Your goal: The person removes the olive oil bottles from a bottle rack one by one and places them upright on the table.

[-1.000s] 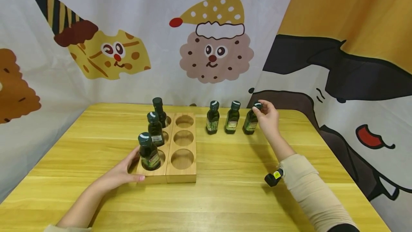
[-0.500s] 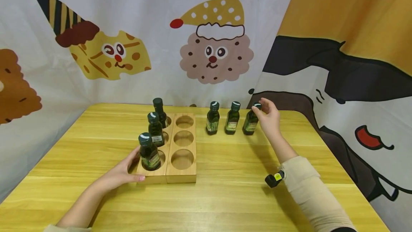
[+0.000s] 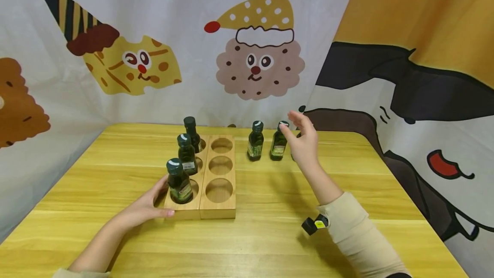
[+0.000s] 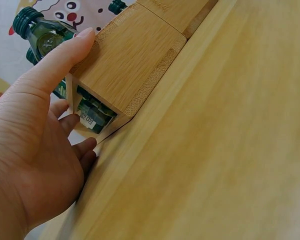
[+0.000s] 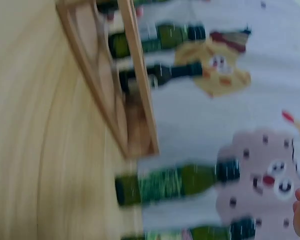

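My left hand [image 3: 143,209] grips the near left corner of a wooden bottle rack [image 3: 218,212]. In the left wrist view its thumb [image 4: 65,57] lies against the wood, fingers curled at the open side. Three small dark green bottles stand in the rack's left column: near [image 3: 179,183], middle [image 3: 187,155] and far [image 3: 191,134]. Right of the rack stand three similar bottles: a left one [image 3: 255,143], a middle one [image 3: 278,146], and a right one mostly hidden behind my right hand [image 3: 306,140]. That hand is raised with fingers extended, holding nothing, its thumb overlapping the middle bottle's cap; contact is unclear.
The rack's right column has round holes [image 3: 218,190] with no bottles in them. A yellow wooden table [image 3: 270,243] carries everything. Behind it hangs a cartoon-printed curtain [image 3: 154,110]. A small black camera [image 3: 314,225] sits on my right wrist.
My right hand has left the cap of the right bottle and moved left towards the middle bottle. The right bottle stays standing behind it. My left hand and the rack have not moved.
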{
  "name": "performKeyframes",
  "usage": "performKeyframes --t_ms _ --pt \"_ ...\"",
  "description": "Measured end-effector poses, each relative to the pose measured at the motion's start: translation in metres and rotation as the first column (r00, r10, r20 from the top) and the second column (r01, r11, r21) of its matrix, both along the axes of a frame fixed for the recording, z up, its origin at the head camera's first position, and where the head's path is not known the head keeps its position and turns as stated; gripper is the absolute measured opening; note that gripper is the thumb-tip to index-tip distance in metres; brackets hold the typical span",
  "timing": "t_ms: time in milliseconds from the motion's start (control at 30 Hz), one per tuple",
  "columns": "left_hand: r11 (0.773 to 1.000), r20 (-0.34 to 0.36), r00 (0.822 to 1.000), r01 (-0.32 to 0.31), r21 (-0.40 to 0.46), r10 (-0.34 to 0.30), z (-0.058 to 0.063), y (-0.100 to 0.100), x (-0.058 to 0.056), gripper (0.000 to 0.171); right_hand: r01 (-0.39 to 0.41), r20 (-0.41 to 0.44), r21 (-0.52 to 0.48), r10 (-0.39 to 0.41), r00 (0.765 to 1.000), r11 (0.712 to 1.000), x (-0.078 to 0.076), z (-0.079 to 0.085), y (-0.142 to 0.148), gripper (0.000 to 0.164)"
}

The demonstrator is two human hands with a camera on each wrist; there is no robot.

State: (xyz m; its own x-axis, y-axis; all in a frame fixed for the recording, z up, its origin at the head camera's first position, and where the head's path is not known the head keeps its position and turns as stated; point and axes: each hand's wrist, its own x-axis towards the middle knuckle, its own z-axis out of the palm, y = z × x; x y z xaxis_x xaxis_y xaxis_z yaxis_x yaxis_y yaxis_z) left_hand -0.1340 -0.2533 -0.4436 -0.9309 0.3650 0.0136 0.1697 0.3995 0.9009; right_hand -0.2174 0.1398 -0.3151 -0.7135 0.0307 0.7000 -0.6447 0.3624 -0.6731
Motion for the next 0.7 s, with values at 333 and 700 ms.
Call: performKeyframes --t_ms 333,700 --pt "1.0 0.009 1.0 0.0 0.006 0.0 0.002 0.001 0.0 0.109 -0.212 0.029 0.031 0.211 0.977 0.977 0.021 -0.011 -0.059 0.04" --pt "1.0 0.017 1.0 0.005 0.014 -0.006 0.002 0.001 0.001 0.109 -0.405 0.083 0.029 0.401 0.912 0.914 0.035 -0.038 -0.118 0.046"
